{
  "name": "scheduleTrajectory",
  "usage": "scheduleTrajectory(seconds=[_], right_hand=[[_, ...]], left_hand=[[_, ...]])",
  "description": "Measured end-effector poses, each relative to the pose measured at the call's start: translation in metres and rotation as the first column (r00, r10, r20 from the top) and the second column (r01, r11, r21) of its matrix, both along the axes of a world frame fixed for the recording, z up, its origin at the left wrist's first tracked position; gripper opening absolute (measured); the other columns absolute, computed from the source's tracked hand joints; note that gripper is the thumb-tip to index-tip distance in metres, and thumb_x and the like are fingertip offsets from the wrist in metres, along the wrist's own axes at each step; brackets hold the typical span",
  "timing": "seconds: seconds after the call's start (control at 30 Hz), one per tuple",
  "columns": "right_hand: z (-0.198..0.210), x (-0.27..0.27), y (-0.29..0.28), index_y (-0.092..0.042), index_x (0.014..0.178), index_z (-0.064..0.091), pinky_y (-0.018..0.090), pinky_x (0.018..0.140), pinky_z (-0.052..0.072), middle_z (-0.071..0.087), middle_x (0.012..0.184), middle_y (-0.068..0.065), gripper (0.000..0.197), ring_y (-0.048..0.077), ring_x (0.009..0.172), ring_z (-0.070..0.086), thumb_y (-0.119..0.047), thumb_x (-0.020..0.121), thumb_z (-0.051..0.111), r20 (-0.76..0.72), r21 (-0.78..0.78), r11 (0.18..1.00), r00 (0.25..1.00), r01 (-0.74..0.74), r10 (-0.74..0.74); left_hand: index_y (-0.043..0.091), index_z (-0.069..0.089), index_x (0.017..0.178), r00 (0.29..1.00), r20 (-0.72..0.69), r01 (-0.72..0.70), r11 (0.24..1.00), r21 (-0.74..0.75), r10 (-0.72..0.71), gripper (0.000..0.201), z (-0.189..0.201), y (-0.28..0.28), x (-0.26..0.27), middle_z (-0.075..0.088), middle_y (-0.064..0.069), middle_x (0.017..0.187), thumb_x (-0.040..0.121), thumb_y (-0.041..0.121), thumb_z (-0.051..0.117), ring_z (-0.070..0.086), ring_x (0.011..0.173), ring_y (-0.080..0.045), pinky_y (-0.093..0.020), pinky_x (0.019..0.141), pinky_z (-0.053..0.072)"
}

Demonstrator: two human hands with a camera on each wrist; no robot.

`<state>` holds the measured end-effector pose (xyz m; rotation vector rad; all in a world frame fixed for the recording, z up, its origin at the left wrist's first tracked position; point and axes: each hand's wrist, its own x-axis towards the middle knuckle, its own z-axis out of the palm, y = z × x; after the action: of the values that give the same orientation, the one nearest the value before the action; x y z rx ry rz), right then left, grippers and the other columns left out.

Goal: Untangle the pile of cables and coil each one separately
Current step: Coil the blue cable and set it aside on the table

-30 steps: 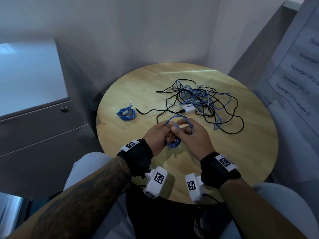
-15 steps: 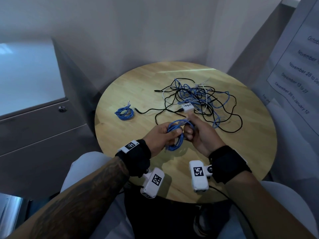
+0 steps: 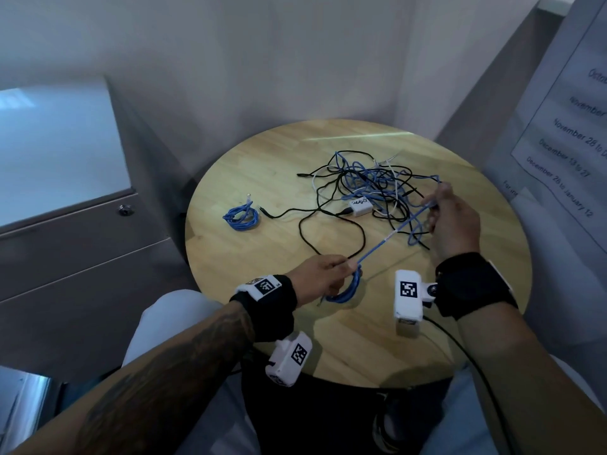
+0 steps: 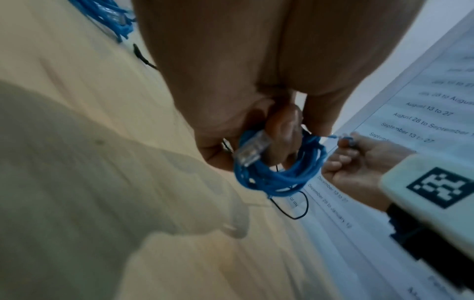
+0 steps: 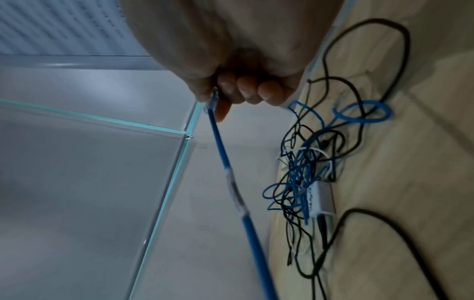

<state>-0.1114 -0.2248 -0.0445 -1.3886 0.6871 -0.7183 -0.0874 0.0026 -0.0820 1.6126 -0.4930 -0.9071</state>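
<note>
In the left wrist view the left hand [image 4: 246, 85] fills the upper frame, cut off at the top, hiding most of the worktop [image 4: 77, 182] behind it. The blue cable [image 5: 231, 178] runs off the bottom edge in the right wrist view (blurred there). The poster's [image 3: 574, 133] text is cropped at the right.

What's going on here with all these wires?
A person is sorting a heap of cables on a round wooden table. The left hand grips a small coil of blue cable, while the right hand pinches that cable's plug end, with the cable stretched taut between them. One finished blue coil lies on the table's left side. A tangled pile of black, blue and white cables around a small white box still waits.
</note>
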Motion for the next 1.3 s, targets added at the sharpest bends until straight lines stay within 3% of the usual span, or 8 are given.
scheduleTrajectory(seconds=[0.13,0.23,0.43,0.6,0.77,0.9,1.1,1.3], right_hand=[[-0.002,0.001,0.008,-0.015,0.067,0.067,0.026,0.048,0.035,0.047,0.045,-0.007,0.044,0.01,0.043,0.04,-0.038,0.102,0.054,0.035,0.068,0.998,0.999,-0.005,0.003],[0.002,-0.006,0.012,-0.012,0.082,0.07,0.026,0.058,0.053,0.069,0.064,0.001,0.028,0.015,0.058,0.065,-0.027,0.102,0.057,-0.02,0.014,0.965,0.965,-0.262,0.262],[-0.009,-0.017,0.05,-0.02,0.112,0.064,0.035,0.08,0.056,0.078,0.091,0.002,0.016,0.016,0.091,0.073,-0.013,0.097,0.06,-0.349,-0.1,0.731,0.712,-0.675,0.61],[-0.031,-0.012,0.077,-0.009,0.103,0.07,0.032,0.066,0.045,0.072,0.085,-0.001,0.013,0.017,0.079,0.062,-0.014,0.096,0.06,-0.248,0.149,0.823,0.785,-0.548,0.567],[-0.03,-0.009,0.077,-0.005,0.101,0.072,0.032,0.06,0.037,0.062,0.077,0.004,0.031,0.017,0.066,0.052,-0.02,0.098,0.045,-0.055,0.413,0.783,0.845,-0.465,0.532],[-0.03,-0.008,0.067,-0.002,0.098,0.069,0.029,0.057,0.036,0.057,0.068,0.003,0.027,0.015,0.058,0.047,-0.019,0.1,0.047,-0.034,0.421,0.828,0.905,-0.371,0.423],[-0.036,-0.01,0.07,-0.01,0.103,0.068,0.025,0.063,0.046,0.073,0.085,0.003,0.011,0.013,0.073,0.063,-0.011,0.1,0.057,-0.196,0.178,0.832,0.81,-0.526,0.553],[-0.04,-0.009,0.081,-0.01,0.098,0.06,0.027,0.064,0.059,0.072,0.082,0.008,0.01,0.017,0.071,0.072,-0.001,0.1,0.054,-0.066,0.325,0.824,0.858,-0.463,0.509]], left_hand=[[0.001,0.063,0.092,0.979,0.137,-0.148,0.989,-0.006,0.148,0.033,-0.007,0.005,0.013,0.036,0.003,0.059,0.101,0.029,0.05,0.032,0.055,-0.014,-0.027,0.056,0.03],[0.004,0.066,0.093,0.931,0.134,-0.333,0.941,-0.064,0.339,0.033,-0.005,0.016,0.03,0.037,0.005,0.057,0.101,0.031,0.05,0.032,0.055,-0.015,-0.028,0.053,0.028],[0.006,0.061,0.095,0.919,-0.056,-0.393,0.892,-0.222,0.391,0.027,0.01,0.02,0.044,0.032,0.012,0.055,0.104,0.025,0.044,0.028,0.052,-0.009,-0.016,0.044,0.029],[0.006,0.058,0.091,0.934,-0.15,-0.354,0.899,-0.26,0.324,0.025,0.012,0.015,0.034,0.029,0.01,0.055,0.104,0.022,0.044,0.026,0.048,-0.007,-0.016,0.045,0.029],[0.005,0.057,0.089,0.939,-0.173,-0.335,0.907,-0.256,0.298,0.024,0.014,0.014,0.031,0.028,0.008,0.056,0.103,0.02,0.046,0.024,0.048,-0.008,-0.016,0.046,0.029],[0.001,0.056,0.101,0.942,-0.148,-0.33,0.913,-0.237,0.302,0.022,0.014,0.013,0.032,0.029,0.009,0.055,0.103,0.021,0.046,0.024,0.048,-0.008,-0.017,0.046,0.029],[0.015,0.063,0.079,0.93,-0.238,-0.342,0.896,-0.284,0.28,0.03,0.012,0.013,0.034,0.024,0.006,0.058,0.103,0.021,0.046,0.021,0.05,-0.008,-0.018,0.048,0.023],[0.009,0.062,0.088,0.945,-0.216,-0.3,0.916,-0.267,0.246,0.026,0.01,0.012,0.033,0.027,0.007,0.055,0.104,0.021,0.045,0.023,0.047,-0.006,-0.017,0.047,0.024]])
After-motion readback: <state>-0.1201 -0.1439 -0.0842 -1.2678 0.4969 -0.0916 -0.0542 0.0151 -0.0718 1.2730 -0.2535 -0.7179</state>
